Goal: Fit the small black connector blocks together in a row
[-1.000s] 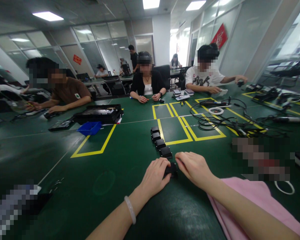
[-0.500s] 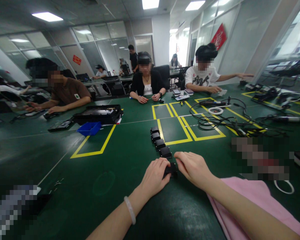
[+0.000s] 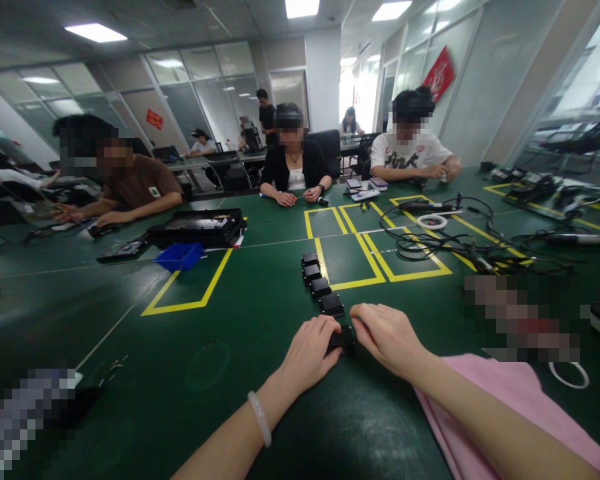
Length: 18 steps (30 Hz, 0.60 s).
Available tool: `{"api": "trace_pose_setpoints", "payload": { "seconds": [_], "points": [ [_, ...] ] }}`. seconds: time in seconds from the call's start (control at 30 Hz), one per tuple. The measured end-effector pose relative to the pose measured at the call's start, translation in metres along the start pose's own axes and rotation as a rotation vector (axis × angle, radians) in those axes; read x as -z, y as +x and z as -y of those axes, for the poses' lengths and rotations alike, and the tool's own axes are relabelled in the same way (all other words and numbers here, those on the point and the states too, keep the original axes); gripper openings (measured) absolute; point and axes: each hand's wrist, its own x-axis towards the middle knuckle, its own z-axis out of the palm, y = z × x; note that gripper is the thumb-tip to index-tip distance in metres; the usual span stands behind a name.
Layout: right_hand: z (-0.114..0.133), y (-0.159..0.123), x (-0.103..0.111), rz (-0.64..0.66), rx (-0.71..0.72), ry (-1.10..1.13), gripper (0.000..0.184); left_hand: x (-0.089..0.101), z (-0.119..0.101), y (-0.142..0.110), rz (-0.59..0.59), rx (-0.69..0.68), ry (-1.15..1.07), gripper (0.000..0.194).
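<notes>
A small black box (image 3: 341,339) lies on the green table (image 3: 220,373) straight in front of me. My left hand (image 3: 310,353) curls around its left side and my right hand (image 3: 387,337) curls around its right side, so both grip it. Most of the box is hidden by my fingers. Beyond it, several more black boxes (image 3: 320,283) stand in a row running away from me. A pale bracelet (image 3: 260,419) sits on my left wrist.
Yellow tape rectangles (image 3: 365,257) mark the table. A blue bin (image 3: 180,256) and a black tray (image 3: 200,228) lie to the left, tangled black cables (image 3: 445,243) to the right. Pink cloth (image 3: 485,407) lies under my right arm. Three people sit at the far side.
My hands and the box have stayed put. The person at the far right reached an arm out to the side, then drew it back to the chest.
</notes>
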Motion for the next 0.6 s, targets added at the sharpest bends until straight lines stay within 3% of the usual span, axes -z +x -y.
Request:
{"api": "trace_pose_setpoints", "payload": {
  "seconds": [0.37, 0.6],
  "points": [
    [-0.0008, -0.0001, -0.0022, -0.037, -0.007, -0.016, 0.013, 0.0018, 0.0036, 0.0, 0.036, 0.012, -0.067, 0.029],
    [-0.0012, -0.0006, 0.0001, 0.013, 0.008, -0.007, 0.017, 0.0015, 0.0047, -0.0004, 0.042, 0.022, -0.075, 0.03]
  ]
}}
